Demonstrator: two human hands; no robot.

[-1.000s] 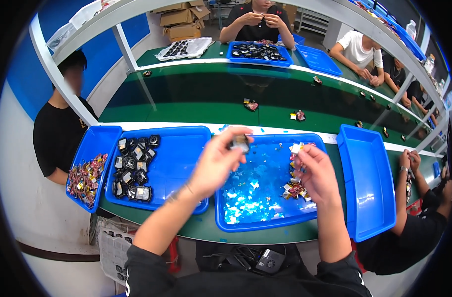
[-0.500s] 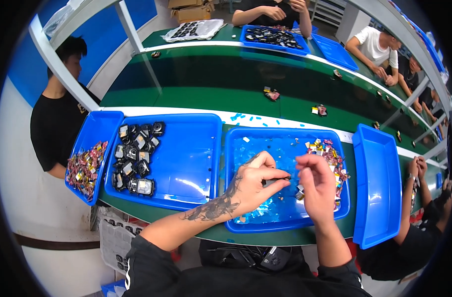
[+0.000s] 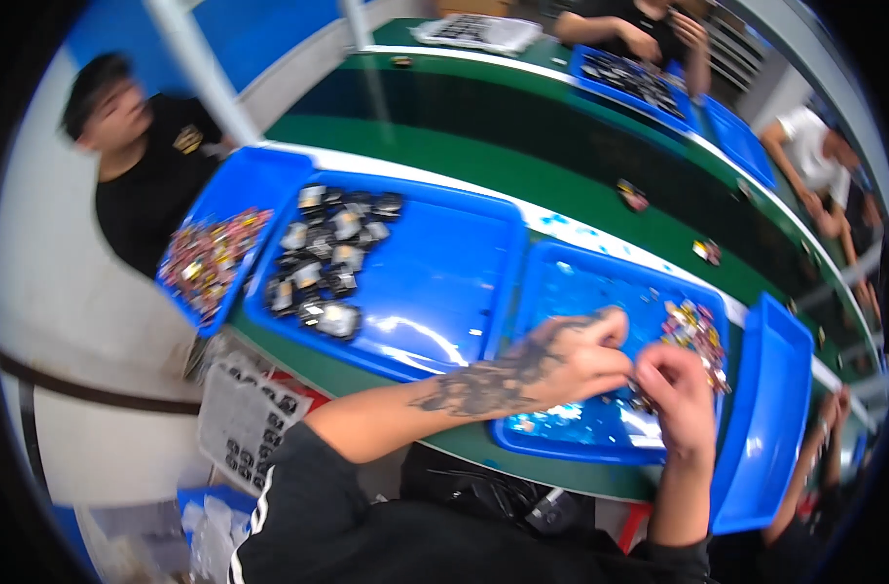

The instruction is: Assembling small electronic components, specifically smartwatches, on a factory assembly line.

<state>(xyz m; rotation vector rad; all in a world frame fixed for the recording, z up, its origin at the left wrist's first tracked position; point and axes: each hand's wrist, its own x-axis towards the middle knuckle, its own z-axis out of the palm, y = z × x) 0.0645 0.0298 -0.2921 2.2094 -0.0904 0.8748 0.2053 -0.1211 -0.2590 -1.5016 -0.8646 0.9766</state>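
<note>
My left hand (image 3: 585, 360), its forearm tattooed, is over a blue tray (image 3: 573, 292) with its thumb and forefinger pinched together. Close against those fingertips, my right hand (image 3: 680, 394) has its fingers curled in. Whatever lies between the two hands is hidden by the fingers and blurred. Beyond my right hand, a heap of small pink, yellow and silver parts (image 3: 695, 326) fills the right side of the tray. Blue film scraps lie on the tray's floor.
Left of this stands another blue tray (image 3: 444, 263) with several black camera-like units (image 3: 332, 253). A narrow tray (image 3: 269, 175) beyond holds more small parts. At right is a deep blue tray (image 3: 761, 419). A green conveyor (image 3: 512, 146) runs behind; a person (image 3: 152, 185) is at left.
The view has swung left, so everything sits further right in it. My right hand has gone from raised, loosely open fingers to curled ones near my left fingertips. The person at left has turned.
</note>
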